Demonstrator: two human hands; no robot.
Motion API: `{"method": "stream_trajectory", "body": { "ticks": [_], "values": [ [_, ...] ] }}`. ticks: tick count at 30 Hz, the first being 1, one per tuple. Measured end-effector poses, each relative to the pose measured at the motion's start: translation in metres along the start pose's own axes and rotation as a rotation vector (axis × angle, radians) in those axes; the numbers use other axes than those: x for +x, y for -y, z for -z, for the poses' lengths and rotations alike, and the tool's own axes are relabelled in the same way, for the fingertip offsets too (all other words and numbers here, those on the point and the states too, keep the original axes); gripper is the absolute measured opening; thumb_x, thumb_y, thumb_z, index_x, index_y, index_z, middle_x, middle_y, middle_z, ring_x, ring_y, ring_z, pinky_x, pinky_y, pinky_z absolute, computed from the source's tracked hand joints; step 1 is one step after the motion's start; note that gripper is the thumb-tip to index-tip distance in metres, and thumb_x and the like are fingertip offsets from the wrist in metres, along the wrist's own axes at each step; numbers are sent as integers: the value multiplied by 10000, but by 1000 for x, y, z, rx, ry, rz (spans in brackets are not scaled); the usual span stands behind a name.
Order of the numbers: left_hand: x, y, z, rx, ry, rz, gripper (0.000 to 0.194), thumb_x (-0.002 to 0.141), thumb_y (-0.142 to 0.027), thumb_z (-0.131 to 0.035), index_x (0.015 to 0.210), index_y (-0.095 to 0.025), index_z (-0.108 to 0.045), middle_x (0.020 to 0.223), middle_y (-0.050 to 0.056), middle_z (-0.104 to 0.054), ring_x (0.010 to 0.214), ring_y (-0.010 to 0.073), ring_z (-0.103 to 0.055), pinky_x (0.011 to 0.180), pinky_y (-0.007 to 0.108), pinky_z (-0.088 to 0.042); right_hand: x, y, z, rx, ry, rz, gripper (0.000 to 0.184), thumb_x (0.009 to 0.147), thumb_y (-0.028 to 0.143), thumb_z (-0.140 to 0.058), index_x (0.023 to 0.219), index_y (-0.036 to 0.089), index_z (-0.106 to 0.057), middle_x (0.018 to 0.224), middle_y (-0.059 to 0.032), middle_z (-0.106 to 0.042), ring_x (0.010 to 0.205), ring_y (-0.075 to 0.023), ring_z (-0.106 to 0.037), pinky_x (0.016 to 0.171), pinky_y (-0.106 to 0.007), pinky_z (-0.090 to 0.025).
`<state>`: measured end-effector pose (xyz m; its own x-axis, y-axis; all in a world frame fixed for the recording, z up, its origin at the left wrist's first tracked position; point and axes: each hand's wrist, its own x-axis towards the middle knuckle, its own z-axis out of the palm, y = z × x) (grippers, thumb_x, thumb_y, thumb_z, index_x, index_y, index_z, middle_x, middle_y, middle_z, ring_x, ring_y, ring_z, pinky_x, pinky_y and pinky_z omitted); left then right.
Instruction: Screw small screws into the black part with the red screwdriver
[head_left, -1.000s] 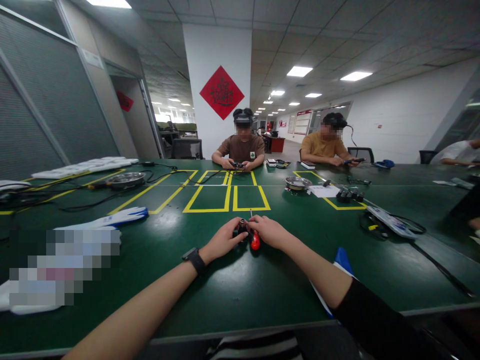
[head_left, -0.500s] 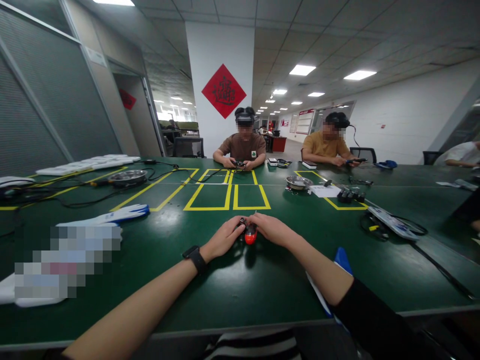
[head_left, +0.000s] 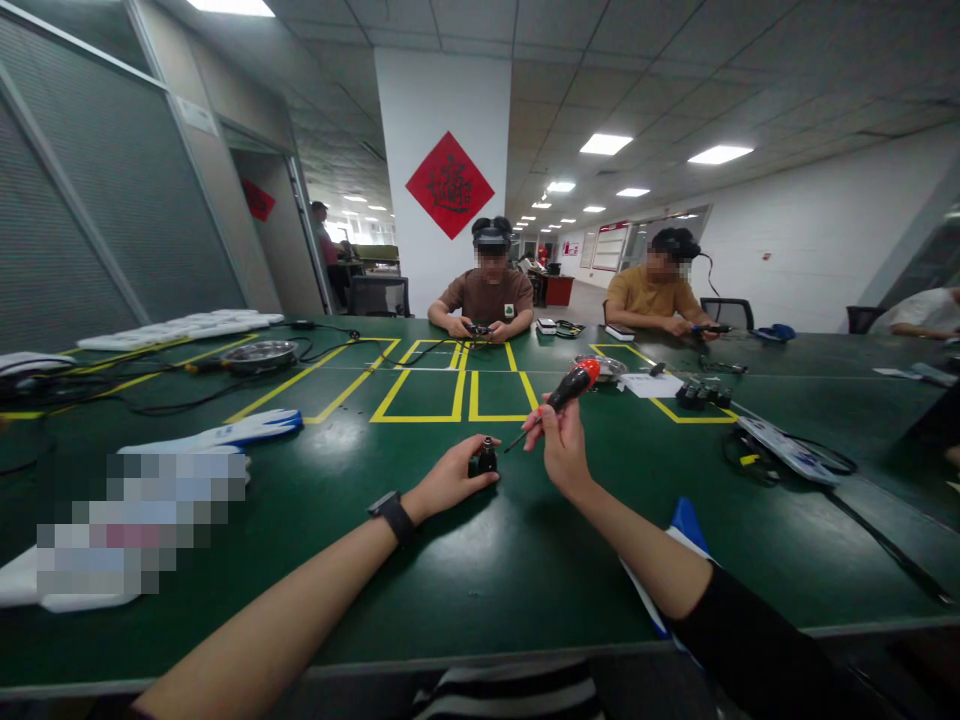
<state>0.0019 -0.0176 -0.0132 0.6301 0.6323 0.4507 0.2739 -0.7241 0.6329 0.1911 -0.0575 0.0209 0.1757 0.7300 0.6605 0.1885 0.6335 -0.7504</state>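
My right hand (head_left: 564, 448) is closed around a screwdriver (head_left: 571, 386) with a black handle and a red end. The screwdriver tilts, handle up to the right, its thin shaft pointing down and left. Its tip is close to a small black part with a shiny metal top (head_left: 487, 457), though I cannot tell whether they touch. That part stands upright on the green table, held between the thumb and fingers of my left hand (head_left: 448, 480). Its exact kind does not show.
A white and blue glove (head_left: 262, 428) lies on the left, another glove (head_left: 686, 525) near my right forearm. Metal bowls (head_left: 598, 368), several black parts (head_left: 703, 394), a power strip (head_left: 787, 447) and cables are further off. Two people sit across the table (head_left: 360, 600).
My right hand has lifted the screwdriver up and to the right, turning it so the handle points up. My left hand stays on the black part. A person now shows near the far doorway.
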Motion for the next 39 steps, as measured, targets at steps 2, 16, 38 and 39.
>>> {"method": "stream_trajectory", "body": {
  "ticks": [2,16,38,39],
  "values": [
    [0,1,0,13,3,-4,413,762,-274,-635,1153,-192,-529,1046,55,-607,966,197,-563,893,334,-429,-3,3,-3,123,-26,-12,225,924,392,-358,1078,227,-367,726,32,-589,447,-85,-543,470,-215,-442],
    [1,-3,2,47,-9,9,248,761,-318,-629,928,-154,-547,863,14,-566,774,148,-512,715,264,-420,-21,0,-13,97,261,125,185,908,333,-422,1053,224,-384,755,16,-586,512,-103,-569,585,-273,-480],
    [2,-1,2,26,7,45,206,803,-320,-581,923,-153,-597,836,3,-572,763,140,-508,713,254,-406,-21,-2,-11,92,227,130,186,901,325,-431,1058,234,-391,765,11,-603,515,-112,-564,598,-291,-484],
    [2,-1,3,16,9,47,204,804,-317,-580,923,-153,-603,835,3,-577,765,141,-512,715,255,-409,-21,-2,-11,86,221,120,175,899,327,-436,1042,232,-404,746,15,-602,511,-114,-564,597,-292,-485]
  ]
}}
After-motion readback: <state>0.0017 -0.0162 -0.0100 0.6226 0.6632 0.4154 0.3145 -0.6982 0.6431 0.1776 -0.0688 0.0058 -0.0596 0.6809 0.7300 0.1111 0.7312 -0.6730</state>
